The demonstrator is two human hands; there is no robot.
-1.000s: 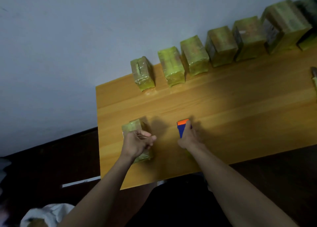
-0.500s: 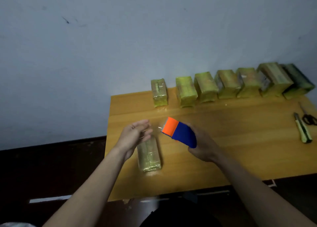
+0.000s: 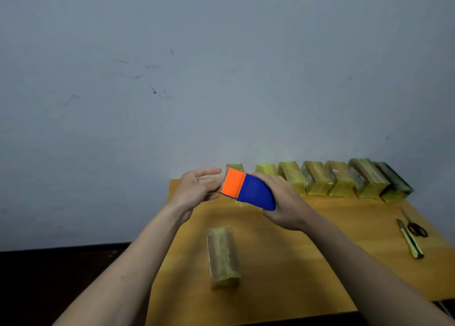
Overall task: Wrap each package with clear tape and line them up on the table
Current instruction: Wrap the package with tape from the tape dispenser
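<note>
1. Both hands had gone up off the table since the earlier pictures, and the package that the left hand held a second ago was let go and lay flat.
2. The right hand (image 3: 286, 202) was curled round a blue and orange tape dispenser (image 3: 247, 190) and held it up in the air above the wooden table (image 3: 320, 239).
3. The left hand (image 3: 197, 188) was wide, with straight fingers, and its fingertips were just beside the orange end of the dispenser. I could not tell if they touched any tape.
4. The loose package (image 3: 222, 256) lay flat on the table, below the hands and near the front edge.
5. A row of wrapped packages (image 3: 320, 180) stood side by side at the back of the table, against the wall (image 3: 221, 79).
6. A yellow box cutter (image 3: 410, 239) lay on the right side of the table, with black scissors (image 3: 416, 227) just beside it.
</note>
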